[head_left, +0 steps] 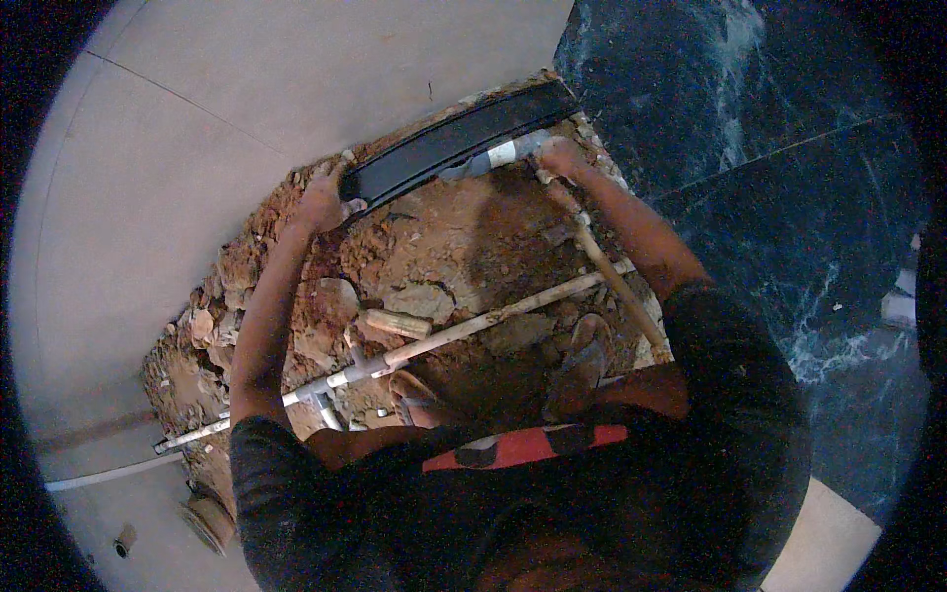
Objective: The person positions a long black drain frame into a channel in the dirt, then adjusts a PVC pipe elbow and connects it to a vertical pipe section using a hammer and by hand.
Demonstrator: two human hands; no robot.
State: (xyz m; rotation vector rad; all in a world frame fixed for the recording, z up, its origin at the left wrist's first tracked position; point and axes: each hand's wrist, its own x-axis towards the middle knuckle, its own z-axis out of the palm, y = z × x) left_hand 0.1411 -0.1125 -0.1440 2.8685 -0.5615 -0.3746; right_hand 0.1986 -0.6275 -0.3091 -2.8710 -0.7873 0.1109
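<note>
A long black piece with raised lengthwise edges, like a drain channel [454,143], lies along the far side of the dug-out ground, against the pale wall. My left hand [326,202] grips its left end, with the thumb at the lower corner. Just below its right half runs a grey pipe with a white band [501,154]. At that pipe's right end my right hand [560,156] is closed around it; the fingertips are partly hidden. A cream pipe [602,257] runs down from near my right hand toward my right leg.
Broken reddish soil and rubble [395,257] fill the pit. A long cream pipe [493,316] with a tee crosses it near my feet, beside a short loose piece [398,324]. Dark marbled tiles [760,227] border the right, and a round pipe opening [207,518] sits lower left.
</note>
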